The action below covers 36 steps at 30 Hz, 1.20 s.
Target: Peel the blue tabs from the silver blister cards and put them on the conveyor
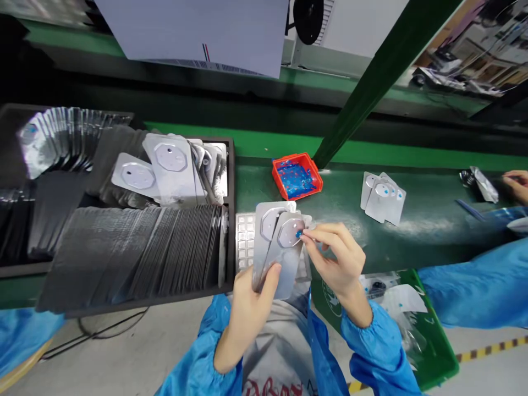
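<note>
My left hand [251,302] is closed around the lower part of a few fanned silver metal plates [286,272], thumb on top. Each visible plate has rounded corners and an octagonal recess near its upper end. The thumb and forefinger of my right hand [340,258] pinch a small blue piece [299,234] at the right edge of the front plate's recess. Whether it touches the plate is hard to see. Beneath the plates lies a pale tray with square pockets [245,236]. Just beyond stands a red bin [317,180] of small blue pieces [295,179].
A black tray [231,220] on the left holds dark sheets [144,253] and loose silver plates [173,165]. Several plates [381,198] with blue dots lie right of a green post [363,82]. A co-worker's sleeve [478,286] reaches in above a green crate [443,352].
</note>
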Each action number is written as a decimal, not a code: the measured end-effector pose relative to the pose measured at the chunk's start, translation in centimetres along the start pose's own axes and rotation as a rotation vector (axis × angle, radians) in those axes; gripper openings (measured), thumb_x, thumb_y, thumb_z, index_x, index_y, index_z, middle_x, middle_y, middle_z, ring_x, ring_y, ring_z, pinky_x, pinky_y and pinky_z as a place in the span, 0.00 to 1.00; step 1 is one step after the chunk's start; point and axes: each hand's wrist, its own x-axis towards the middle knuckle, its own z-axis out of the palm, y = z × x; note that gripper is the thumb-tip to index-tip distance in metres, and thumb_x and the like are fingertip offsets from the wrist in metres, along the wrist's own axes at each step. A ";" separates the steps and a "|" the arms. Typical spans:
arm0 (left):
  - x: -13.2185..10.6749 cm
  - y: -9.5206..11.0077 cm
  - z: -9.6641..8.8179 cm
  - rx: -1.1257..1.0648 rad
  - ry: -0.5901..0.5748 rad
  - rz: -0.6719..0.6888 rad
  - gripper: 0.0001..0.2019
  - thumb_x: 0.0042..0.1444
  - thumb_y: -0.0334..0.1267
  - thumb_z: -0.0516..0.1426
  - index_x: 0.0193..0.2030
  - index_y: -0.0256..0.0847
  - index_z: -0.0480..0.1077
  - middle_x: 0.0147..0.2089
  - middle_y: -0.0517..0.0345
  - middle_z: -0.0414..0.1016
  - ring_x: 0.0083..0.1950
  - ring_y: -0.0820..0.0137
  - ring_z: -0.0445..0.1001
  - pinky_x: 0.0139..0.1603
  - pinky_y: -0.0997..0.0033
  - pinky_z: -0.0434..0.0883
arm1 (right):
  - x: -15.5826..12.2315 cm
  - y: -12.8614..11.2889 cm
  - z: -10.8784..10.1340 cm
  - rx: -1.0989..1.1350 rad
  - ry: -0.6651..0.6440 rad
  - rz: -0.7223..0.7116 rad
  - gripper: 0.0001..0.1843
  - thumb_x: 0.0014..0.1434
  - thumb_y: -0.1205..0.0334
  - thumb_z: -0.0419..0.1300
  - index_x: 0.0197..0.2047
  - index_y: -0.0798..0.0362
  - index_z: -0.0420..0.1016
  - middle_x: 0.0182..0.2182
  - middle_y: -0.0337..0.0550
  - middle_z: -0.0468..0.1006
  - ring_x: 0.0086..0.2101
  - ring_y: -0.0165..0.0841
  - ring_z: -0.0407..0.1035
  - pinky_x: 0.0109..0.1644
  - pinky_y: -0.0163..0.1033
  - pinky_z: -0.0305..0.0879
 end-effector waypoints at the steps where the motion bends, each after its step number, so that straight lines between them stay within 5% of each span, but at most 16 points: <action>1: 0.0 0.0 -0.1 0.029 0.001 0.042 0.15 0.62 0.42 0.61 0.26 0.40 0.80 0.23 0.55 0.83 0.24 0.64 0.82 0.31 0.71 0.81 | 0.0 -0.1 -0.1 -0.008 -0.004 -0.014 0.12 0.67 0.75 0.70 0.49 0.48 0.82 0.38 0.42 0.86 0.36 0.33 0.80 0.35 0.37 0.77; 9: -0.7 -0.4 -0.7 0.177 0.032 0.153 0.16 0.65 0.43 0.62 0.27 0.41 0.80 0.24 0.58 0.80 0.24 0.68 0.76 0.30 0.73 0.76 | 0.5 -0.8 -0.3 -0.037 0.004 -0.066 0.12 0.67 0.74 0.68 0.46 0.45 0.82 0.35 0.40 0.87 0.33 0.34 0.81 0.35 0.38 0.78; 20: -1.1 -0.5 -0.4 0.073 0.024 -0.001 0.17 0.65 0.45 0.64 0.27 0.41 0.81 0.24 0.57 0.81 0.28 0.63 0.81 0.32 0.71 0.78 | -0.2 -0.9 -0.6 -0.160 0.014 -0.220 0.10 0.69 0.71 0.67 0.47 0.44 0.81 0.32 0.40 0.86 0.29 0.35 0.79 0.31 0.39 0.77; 24: -1.0 -0.8 -0.3 0.170 0.097 0.156 0.15 0.66 0.41 0.63 0.28 0.41 0.82 0.25 0.57 0.81 0.27 0.65 0.81 0.32 0.72 0.78 | 0.0 -2.2 0.1 0.051 0.017 -0.001 0.10 0.67 0.74 0.67 0.43 0.47 0.79 0.31 0.39 0.84 0.28 0.31 0.75 0.29 0.36 0.72; 30: -0.8 -1.4 -0.1 0.410 0.110 0.487 0.15 0.68 0.31 0.58 0.51 0.43 0.88 0.39 0.50 0.90 0.38 0.63 0.89 0.42 0.74 0.82 | 0.8 -4.7 -0.3 0.615 -0.126 0.745 0.15 0.68 0.55 0.70 0.33 0.49 0.74 0.24 0.33 0.72 0.20 0.25 0.61 0.19 0.32 0.57; 33: -0.6 -1.4 0.2 0.380 0.124 0.425 0.15 0.69 0.34 0.58 0.48 0.42 0.88 0.38 0.50 0.90 0.37 0.62 0.89 0.42 0.73 0.82 | 1.5 -4.9 -1.0 0.854 -0.216 0.818 0.19 0.70 0.47 0.69 0.33 0.49 0.71 0.22 0.31 0.70 0.16 0.23 0.58 0.16 0.31 0.54; 36: -0.6 -1.0 0.0 0.251 0.221 0.217 0.12 0.66 0.40 0.62 0.36 0.41 0.86 0.32 0.52 0.88 0.33 0.62 0.87 0.39 0.71 0.82 | 2.9 -2.9 -0.5 0.721 -0.045 0.705 0.16 0.72 0.50 0.65 0.35 0.48 0.69 0.31 0.37 0.78 0.20 0.25 0.67 0.18 0.32 0.62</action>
